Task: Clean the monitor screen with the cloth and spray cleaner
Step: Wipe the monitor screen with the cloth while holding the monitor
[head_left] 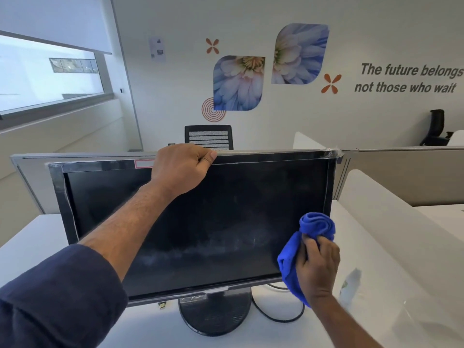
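A black monitor [226, 209] stands on a round base on the white desk, its dark screen streaked with whitish smears across the lower half. My left hand [180, 167] grips the monitor's top edge near the middle. My right hand [317, 267] holds a bunched blue cloth [308, 237] against the screen's lower right corner. A pale spray bottle [350, 285] shows faintly through the translucent divider at the right, blurred.
The white desk [37, 242] carries the monitor base [216, 317] and a black cable [278, 315] looping to its right. Grey partitions [401, 172] stand behind the monitor, a white divider [401, 234] to the right. A black chair [208, 136] sits beyond.
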The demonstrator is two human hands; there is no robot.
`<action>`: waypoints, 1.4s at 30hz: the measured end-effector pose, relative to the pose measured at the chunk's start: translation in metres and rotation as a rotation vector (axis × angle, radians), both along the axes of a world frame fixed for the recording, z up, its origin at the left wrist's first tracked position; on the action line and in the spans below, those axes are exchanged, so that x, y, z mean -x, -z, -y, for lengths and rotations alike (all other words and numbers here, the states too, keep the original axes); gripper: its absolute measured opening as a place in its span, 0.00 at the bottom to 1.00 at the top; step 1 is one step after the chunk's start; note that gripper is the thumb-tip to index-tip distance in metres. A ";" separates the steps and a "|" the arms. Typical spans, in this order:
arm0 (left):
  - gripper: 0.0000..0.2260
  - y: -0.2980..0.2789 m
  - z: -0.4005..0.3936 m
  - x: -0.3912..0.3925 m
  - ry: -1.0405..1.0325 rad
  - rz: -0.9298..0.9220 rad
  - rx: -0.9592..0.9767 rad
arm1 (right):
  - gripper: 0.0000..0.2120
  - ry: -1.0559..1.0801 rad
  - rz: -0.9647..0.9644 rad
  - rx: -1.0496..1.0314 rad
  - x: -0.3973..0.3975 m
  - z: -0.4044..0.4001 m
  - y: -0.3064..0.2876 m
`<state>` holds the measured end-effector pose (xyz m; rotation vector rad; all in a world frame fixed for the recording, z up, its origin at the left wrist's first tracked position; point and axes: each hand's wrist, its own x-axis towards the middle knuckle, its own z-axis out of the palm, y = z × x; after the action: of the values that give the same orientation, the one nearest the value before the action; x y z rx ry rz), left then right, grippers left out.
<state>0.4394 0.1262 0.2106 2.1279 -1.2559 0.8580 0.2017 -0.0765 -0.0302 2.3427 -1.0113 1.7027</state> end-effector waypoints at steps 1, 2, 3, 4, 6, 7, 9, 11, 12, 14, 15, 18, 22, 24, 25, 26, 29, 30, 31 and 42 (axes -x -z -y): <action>0.21 0.000 0.000 0.000 -0.001 0.000 0.000 | 0.14 -0.008 -0.013 -0.022 0.002 -0.002 0.003; 0.21 0.000 -0.001 0.001 -0.001 0.000 0.002 | 0.14 -0.025 -0.025 -0.050 0.004 -0.004 0.003; 0.22 0.001 -0.002 0.001 0.000 0.002 0.008 | 0.14 -0.044 -0.034 -0.081 0.005 -0.005 0.001; 0.22 0.001 -0.003 0.002 0.003 0.006 0.016 | 0.13 -0.069 -0.034 -0.117 0.005 -0.006 -0.003; 0.21 0.001 -0.005 0.003 0.008 0.019 0.027 | 0.18 -0.112 0.008 -0.192 0.004 -0.007 -0.013; 0.21 0.002 -0.006 0.003 0.008 0.022 0.028 | 0.23 -0.128 0.040 -0.203 0.002 -0.007 -0.021; 0.22 0.002 -0.006 0.002 0.000 0.025 0.020 | 0.26 -0.145 0.097 -0.126 -0.003 -0.003 -0.048; 0.23 0.002 -0.005 0.002 0.000 0.037 0.006 | 0.22 -0.148 0.140 -0.012 -0.013 0.004 -0.084; 0.23 0.002 -0.004 0.003 0.003 0.042 0.004 | 0.19 -0.143 0.152 0.040 -0.018 0.008 -0.103; 0.23 0.002 -0.004 0.002 0.001 0.043 0.008 | 0.17 -0.126 0.144 0.100 -0.027 0.015 -0.129; 0.23 0.003 -0.005 0.001 -0.006 0.042 0.012 | 0.16 -0.121 0.132 0.117 -0.030 0.018 -0.134; 0.23 0.003 -0.005 -0.001 -0.022 0.038 0.012 | 0.16 -0.099 0.097 0.169 -0.027 0.023 -0.113; 0.23 0.003 0.002 0.003 -0.020 0.069 0.011 | 0.15 -0.022 0.028 0.012 -0.007 0.012 -0.037; 0.24 0.003 0.002 0.002 -0.035 0.076 -0.005 | 0.13 0.004 -0.016 -0.108 0.003 -0.005 0.003; 0.24 0.003 0.002 0.001 -0.041 0.075 -0.010 | 0.12 0.010 -0.041 -0.170 0.006 -0.014 0.019; 0.24 0.003 0.000 0.001 -0.041 0.075 -0.010 | 0.11 0.015 -0.068 -0.226 0.008 -0.021 0.030; 0.23 0.003 -0.004 0.004 -0.041 0.083 -0.002 | 0.19 -0.006 -0.116 -0.321 0.009 -0.030 0.037; 0.23 0.002 -0.005 0.005 -0.046 0.079 -0.002 | 0.22 -0.029 -0.099 -0.337 0.008 -0.031 0.032; 0.23 0.002 -0.006 0.005 -0.049 0.073 -0.003 | 0.23 -0.053 -0.067 -0.342 0.005 -0.032 0.026; 0.23 0.004 -0.004 0.001 -0.042 0.048 -0.019 | 0.28 -0.150 -0.186 0.069 -0.062 -0.087 -0.009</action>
<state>0.4381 0.1304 0.2071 2.1671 -1.2523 0.9234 0.2639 0.0102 -0.0207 2.5313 -0.7522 1.5016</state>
